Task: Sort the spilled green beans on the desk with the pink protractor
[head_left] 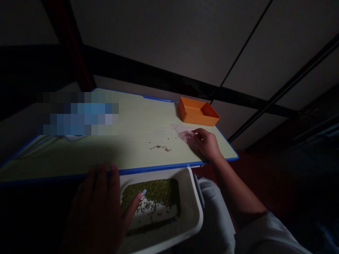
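Grn beans (pixel 162 188) nr L hand (pixel 99 204).

I can't tell from here whether my right hand (pixel 208 144) pinches anything over the pinkish patch (pixel 178 129). My left hand (pixel 97 201), lost in deep shadow, hides the left end of the white tub (pixel 199 215), which the bottom edge crops. Blocky pixels (pixel 82 114) mask part of the bench (pixel 132 120); its scattered specks (pixel 167 149) are too small to identify.

Olive-green seeds (pixel 164 187), white tub (pixel 189 206), orange box (pixel 197 119), pale yellow-green tabletop (pixel 132 130), blue edging (pixel 159 168)
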The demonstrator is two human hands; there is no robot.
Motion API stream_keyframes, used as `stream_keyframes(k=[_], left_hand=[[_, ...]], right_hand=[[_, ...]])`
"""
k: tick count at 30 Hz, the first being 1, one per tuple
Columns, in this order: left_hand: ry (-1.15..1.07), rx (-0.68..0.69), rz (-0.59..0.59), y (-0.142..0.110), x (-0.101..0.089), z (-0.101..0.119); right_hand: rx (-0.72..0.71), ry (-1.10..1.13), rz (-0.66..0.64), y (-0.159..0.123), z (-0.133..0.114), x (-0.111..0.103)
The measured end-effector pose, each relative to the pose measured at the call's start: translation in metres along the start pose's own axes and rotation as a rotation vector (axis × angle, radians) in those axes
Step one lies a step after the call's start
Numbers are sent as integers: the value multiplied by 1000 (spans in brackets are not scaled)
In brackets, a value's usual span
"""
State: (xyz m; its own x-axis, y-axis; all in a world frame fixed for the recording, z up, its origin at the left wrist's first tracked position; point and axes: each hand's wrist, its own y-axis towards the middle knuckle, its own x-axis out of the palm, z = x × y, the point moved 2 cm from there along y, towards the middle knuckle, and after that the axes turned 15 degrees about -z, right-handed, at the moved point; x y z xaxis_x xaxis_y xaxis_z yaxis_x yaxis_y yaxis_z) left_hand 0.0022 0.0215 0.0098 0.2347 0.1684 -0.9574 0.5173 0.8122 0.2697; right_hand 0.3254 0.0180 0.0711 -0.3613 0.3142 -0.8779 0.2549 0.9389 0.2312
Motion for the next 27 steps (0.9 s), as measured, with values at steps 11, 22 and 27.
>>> stream_keyframes(k=[11, 22, 27], left_hand=[[13, -9, 0, 2, -4, 2], [-42, 5, 2, -1, 0, 1], [-73, 10, -32, 0, -3, 2]], right_hand=[[-197, 108, -149, 20, -32, 19], [-370, 211, -273, 11, -44, 22], [-398, 247, -252, 6, -43, 19]])
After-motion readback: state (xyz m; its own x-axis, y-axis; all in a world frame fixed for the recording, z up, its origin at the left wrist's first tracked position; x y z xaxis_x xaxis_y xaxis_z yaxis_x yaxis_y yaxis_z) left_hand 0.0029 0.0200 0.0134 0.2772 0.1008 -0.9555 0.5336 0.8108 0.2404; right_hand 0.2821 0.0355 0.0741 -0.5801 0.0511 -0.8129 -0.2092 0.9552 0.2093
